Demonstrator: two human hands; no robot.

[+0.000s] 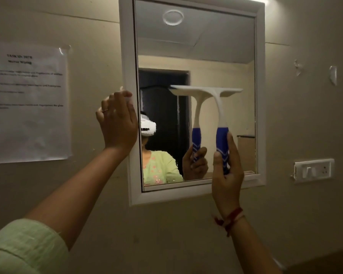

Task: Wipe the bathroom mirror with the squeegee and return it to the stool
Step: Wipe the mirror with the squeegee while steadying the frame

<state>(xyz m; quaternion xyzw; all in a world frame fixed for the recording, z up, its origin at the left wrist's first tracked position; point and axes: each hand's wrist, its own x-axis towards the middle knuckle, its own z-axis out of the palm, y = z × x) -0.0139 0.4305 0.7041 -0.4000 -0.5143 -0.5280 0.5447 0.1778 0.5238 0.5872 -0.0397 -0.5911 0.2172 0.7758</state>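
Observation:
A white-framed mirror [194, 48] hangs on the beige wall straight ahead. My right hand [227, 175] grips the blue handle of a white squeegee [219, 107], held upright with its blade against the glass about halfway up, on the right half. The squeegee and hand are doubled as a reflection just to the left. My left hand [118, 123] rests on the mirror's left frame edge, fingers curled around it. The stool is not in view.
A printed paper sheet [28, 103] is taped to the wall left of the mirror. A white switch plate with a socket [313, 171] sits on the wall to the right, with bits of tape [333, 75] above it.

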